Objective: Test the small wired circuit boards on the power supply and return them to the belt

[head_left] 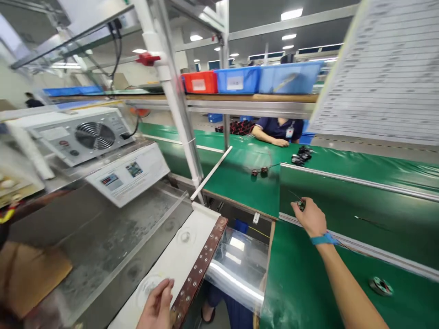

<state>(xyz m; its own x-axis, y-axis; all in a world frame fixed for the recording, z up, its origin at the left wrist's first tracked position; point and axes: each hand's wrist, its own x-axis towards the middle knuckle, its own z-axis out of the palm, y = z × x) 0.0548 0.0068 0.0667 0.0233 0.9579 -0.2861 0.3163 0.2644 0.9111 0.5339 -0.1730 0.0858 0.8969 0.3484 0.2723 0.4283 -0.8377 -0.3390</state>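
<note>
My right hand [313,220], with a blue band at its wrist, pinches a small round wire-wound motor stator [301,205] over the green belt. A thin wire sticks out of the part, and my fingers hide some of it. A similar stator [381,286], ring-shaped with a green face, lies on the green mat [295,283] to the right of my forearm. Low in the view, my left hand [157,307] hovers by the white strip [171,260] with loosely bent fingers. Nothing shows in it. A brown perforated edge [202,260] runs beside that strip.
Two small wired parts [259,172] lie on the green surface ahead. Near some black parts [302,155] sits a co-worker [277,130]. A loose lead [372,221] rests on the belt. Blue bins [238,80] and a red bin [202,82] line the shelf. A fan unit [92,135] stands left.
</note>
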